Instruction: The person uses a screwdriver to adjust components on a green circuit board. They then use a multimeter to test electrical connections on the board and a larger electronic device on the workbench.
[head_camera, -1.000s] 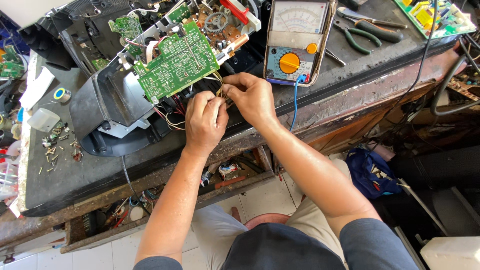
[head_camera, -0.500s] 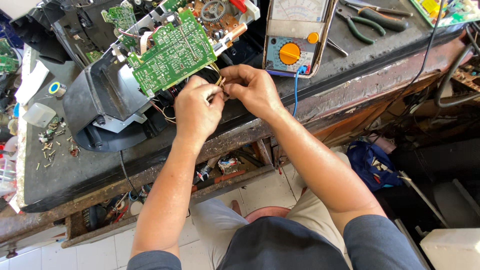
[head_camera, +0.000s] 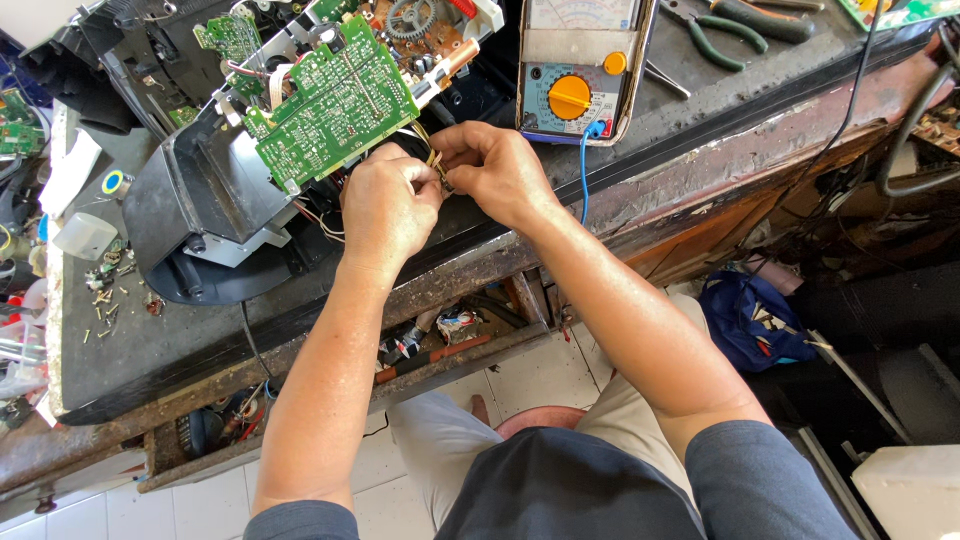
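My left hand (head_camera: 388, 207) and my right hand (head_camera: 492, 172) meet just below the green circuit board (head_camera: 335, 102) of an opened black device (head_camera: 205, 195). Both hands pinch thin wires (head_camera: 432, 160) that run from the board's lower right corner. The fingertips touch each other around the wires, and what lies between them is hidden. The board tilts up over the black housing, with gears and red parts behind it.
A multimeter with an orange dial (head_camera: 578, 72) lies right of the hands, a blue lead (head_camera: 583, 170) hanging from it. Pliers (head_camera: 725, 38) lie at the back right. Loose screws (head_camera: 105, 295) and small parts are at the left. The worn bench edge (head_camera: 700, 190) runs diagonally; a blue bag (head_camera: 755, 320) sits below.
Both hands have stayed together on the wires while the view shifted slightly; the fingers have reworked their pinch near the board's corner.
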